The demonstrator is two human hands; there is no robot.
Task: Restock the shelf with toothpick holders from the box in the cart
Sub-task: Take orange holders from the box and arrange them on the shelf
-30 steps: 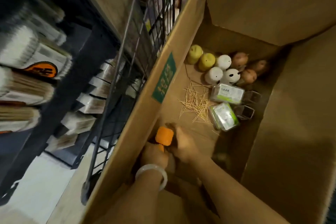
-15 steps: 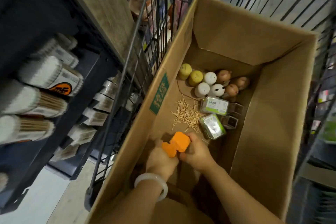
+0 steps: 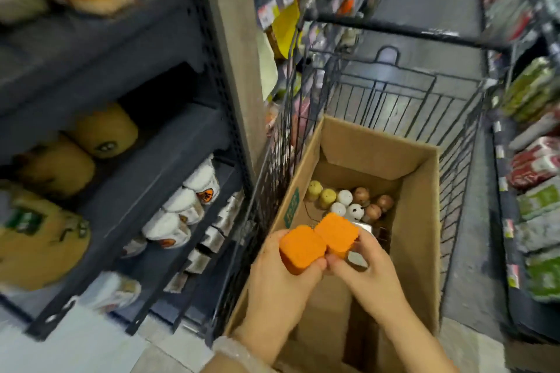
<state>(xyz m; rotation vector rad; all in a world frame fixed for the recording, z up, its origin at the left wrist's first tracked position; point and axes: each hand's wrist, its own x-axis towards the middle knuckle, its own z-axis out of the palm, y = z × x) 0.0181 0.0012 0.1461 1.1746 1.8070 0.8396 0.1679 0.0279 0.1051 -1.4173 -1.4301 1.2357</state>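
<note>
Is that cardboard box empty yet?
No. Small round holders still sit at the far end of the box.

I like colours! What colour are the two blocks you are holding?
Orange blocks, seen in the head view.

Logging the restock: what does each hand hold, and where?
Each grips one orange holder by its sides: left hand the nearer, right hand the farther.

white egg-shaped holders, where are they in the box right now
In the head view, the white egg-shaped holders sit at the far end of the cardboard box, between the yellow-green holders on the left and the brown holders on the right.
</note>
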